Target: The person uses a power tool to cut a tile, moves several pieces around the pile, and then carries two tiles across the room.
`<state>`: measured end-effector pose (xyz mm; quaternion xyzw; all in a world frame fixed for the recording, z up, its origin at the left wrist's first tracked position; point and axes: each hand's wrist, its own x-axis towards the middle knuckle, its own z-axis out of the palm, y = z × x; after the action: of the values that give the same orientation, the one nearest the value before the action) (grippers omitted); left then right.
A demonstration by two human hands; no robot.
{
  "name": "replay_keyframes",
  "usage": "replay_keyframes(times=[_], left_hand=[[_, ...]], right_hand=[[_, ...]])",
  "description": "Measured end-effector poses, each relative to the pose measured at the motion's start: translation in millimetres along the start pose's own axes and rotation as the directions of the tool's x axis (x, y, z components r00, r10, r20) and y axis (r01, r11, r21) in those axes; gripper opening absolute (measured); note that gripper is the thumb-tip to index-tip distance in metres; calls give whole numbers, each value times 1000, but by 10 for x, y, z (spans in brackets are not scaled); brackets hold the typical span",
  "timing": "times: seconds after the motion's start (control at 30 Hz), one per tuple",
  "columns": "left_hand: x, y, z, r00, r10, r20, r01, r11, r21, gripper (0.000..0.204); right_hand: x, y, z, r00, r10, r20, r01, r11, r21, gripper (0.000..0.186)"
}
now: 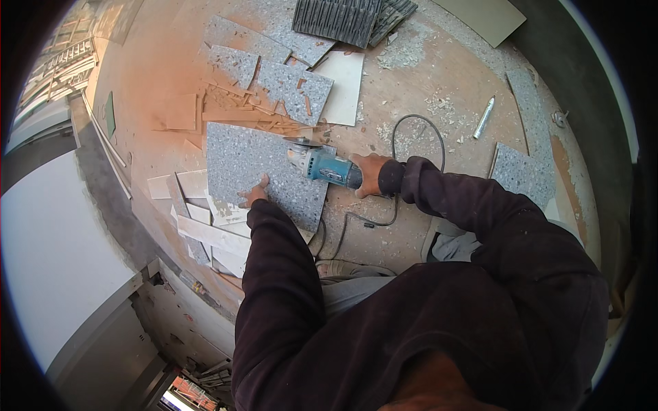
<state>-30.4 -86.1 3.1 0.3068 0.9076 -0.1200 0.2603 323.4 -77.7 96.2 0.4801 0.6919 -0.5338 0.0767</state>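
Smooth speckled tile [236, 161] — matt, stone-like; grinder [332, 169] of blue plastic, metal disc [303, 142], matt cloth sleeves [279, 281]

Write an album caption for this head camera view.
Right hand gripping a blue angle grinder, left hand on a speckled grey tile, other tile pieces lying beyond.

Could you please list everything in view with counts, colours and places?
Large speckled tile: 1, grey, centre
Angle grinder: 1, teal and black, over that tile's right side
Smaller speckled pieces: several, grey, upper centre and right
Ridged slabs: at least 2, dark grey, top
Plain tile: 1, white, upper centre
Scraps: many, orange-brown, beyond large tile
Stacked pieces: several, whitish, left, below large tile
Cable: 1, black, right of centre
Cylinder: 1, silvery, right
Board: 1, beige, upper right
Floor: 1, brownish, beneath
Left grip: 1, bare, on large tile
Right grip: 1, bare, around grinder
Sleeves: 2, dark, behind grips
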Motion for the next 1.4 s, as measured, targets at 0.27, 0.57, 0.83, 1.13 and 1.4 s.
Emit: replay_keyframes(times=[0.27,0.57,0.83,1.13,1.4], left_hand=[[69,-117,71,998,-56,-22,52,989,-137,64],[52,-95,55,992,-117,-47,112,988,-103,72],[-59,-16,-21,998,-61,-3,60,989,-134,74],[58,-61,56,995,-94,-21,91,989,-114,73],[117,-144,163,991,-108,-76,94,980,-176,77]], right_hand=[[-57,2,-9,1000,1,-6,-1,1000,-8,71],[-121,100,52,996,-62,-64,62,998,-7,71],[-61,129,92,998,-39,-56,40,999,20,73],[-129,175,83,998,-43,-42,44,999,25,72],[-150,219,102,996,-53,-65,55,998,26,70]])
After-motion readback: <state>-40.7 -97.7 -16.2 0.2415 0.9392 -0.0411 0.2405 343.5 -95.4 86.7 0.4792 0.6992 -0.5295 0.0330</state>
